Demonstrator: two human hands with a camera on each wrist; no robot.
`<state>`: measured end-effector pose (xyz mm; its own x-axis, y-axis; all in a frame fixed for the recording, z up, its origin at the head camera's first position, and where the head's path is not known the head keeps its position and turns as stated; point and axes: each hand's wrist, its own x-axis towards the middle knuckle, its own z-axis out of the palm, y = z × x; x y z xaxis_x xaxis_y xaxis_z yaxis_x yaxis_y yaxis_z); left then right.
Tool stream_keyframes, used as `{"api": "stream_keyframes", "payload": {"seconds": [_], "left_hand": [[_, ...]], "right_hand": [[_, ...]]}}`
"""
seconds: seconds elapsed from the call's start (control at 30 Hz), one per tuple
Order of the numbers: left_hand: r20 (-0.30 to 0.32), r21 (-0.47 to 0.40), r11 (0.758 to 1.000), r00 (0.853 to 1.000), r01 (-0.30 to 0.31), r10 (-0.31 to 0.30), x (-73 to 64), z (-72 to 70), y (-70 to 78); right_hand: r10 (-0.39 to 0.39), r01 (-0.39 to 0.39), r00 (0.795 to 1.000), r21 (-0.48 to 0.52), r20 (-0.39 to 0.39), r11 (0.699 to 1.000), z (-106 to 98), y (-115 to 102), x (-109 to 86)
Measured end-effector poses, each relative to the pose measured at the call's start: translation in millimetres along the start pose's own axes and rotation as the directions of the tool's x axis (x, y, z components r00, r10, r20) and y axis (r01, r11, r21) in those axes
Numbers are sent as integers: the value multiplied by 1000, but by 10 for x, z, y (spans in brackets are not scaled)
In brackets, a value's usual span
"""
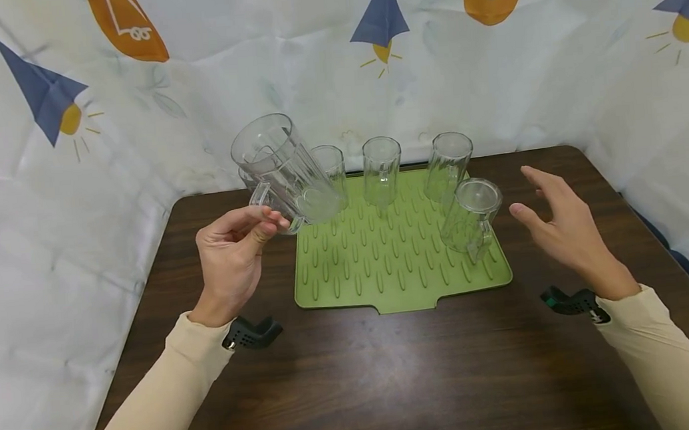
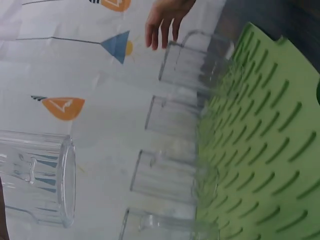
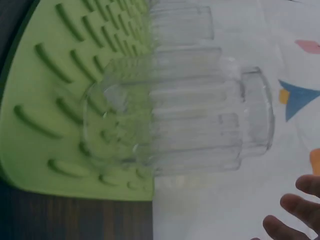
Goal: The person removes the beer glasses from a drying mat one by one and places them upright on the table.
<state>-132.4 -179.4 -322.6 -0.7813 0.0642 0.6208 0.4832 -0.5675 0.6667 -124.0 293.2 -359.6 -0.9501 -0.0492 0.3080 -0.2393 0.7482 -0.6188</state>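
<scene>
Left of centre, our left grip (image 1: 231, 266) is pinching a tilted glass mug (image 1: 284, 176) by its handle; around centre, other mugs (image 1: 383, 172) are standing on a green mat (image 1: 348, 263); right of centre, our right grip (image 1: 567, 229) is spreading loosely near a closer mug (image 1: 469, 218).

Clear glass mug (image 1: 290, 172) tilted midair; 2nd mug (image 1: 471, 219) upended, it seems, on green mat (image 1: 398, 294).

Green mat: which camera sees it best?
The head view: the green ridged mat shows nearly whole. The left wrist view crops it at the right; the right wrist view shows only part, including one corner.
</scene>
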Motion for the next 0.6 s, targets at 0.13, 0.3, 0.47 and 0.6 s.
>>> {"api": "stream_keyframes", "payload": {"seconds": [0.13, 0.3, 0.47, 0.6], "left_hand": [[-16, 56, 998, 1000, -6, 6, 36, -112, 57], [-54, 141, 990, 998, 18, -10, 71, -249, 138], [-88, 205, 978, 996, 41, -23, 94, -387, 219], [-106, 230, 972, 994, 45, -21, 123, -487, 270]], "right_hand": [[1, 4, 997, -57, 77, 998, -5, 101, -27], [0, 26, 984, -150, 177, 988, 10, 217, -84], [-7, 63, 963, -202, 269, 977, 50, 321, -153], [-47, 112, 949, -193, 312, 975, 104, 393, -204]]}}
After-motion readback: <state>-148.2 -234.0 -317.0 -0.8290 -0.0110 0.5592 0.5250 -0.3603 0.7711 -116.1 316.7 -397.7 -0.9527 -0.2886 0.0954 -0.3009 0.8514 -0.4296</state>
